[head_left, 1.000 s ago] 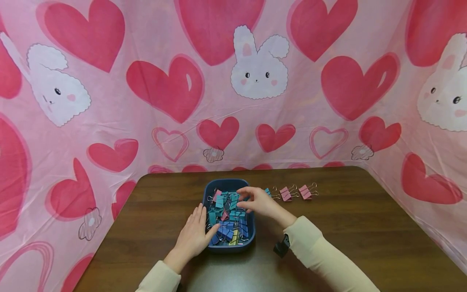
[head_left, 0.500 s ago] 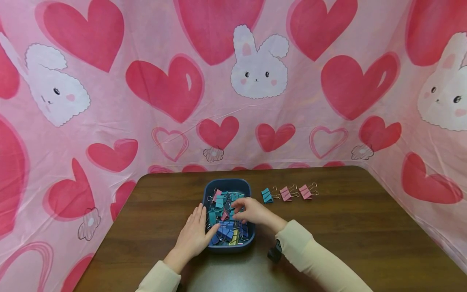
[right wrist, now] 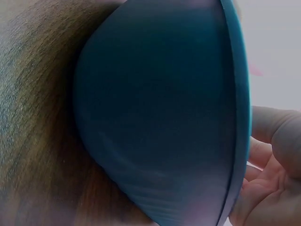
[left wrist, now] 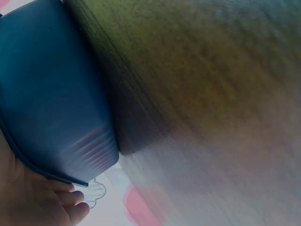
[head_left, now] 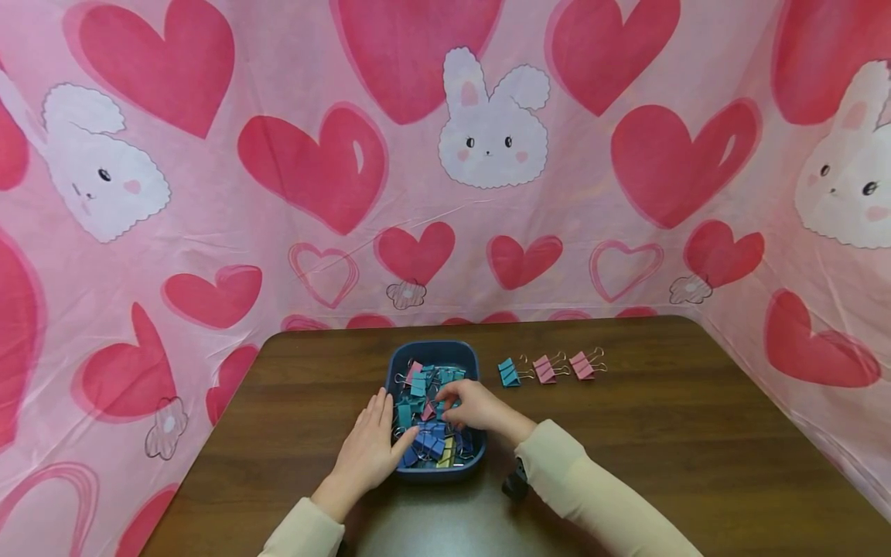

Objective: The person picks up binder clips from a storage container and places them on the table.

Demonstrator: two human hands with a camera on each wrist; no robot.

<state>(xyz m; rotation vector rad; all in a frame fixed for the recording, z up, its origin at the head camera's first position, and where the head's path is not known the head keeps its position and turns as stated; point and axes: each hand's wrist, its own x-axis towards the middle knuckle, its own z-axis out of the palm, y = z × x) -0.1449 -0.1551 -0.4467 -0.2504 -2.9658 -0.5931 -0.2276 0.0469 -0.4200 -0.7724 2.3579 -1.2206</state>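
Near desk's (head_left: 626, 452) far edge, left of centre: tub (head_left: 440, 475) with clips (head_left: 418, 384), some hidden under right hand (head_left: 476, 405). Bent fingers, tips obscured; cannot tell whether grasping a clip. In right wrist view, partly behind tub's rim. Left hand (head_left: 367, 447) released, straight-fingered along left rim. Three loose clips (head_left: 545, 370) beyond right rim, then wide stretch to desk's right edge. Near edge cut off.
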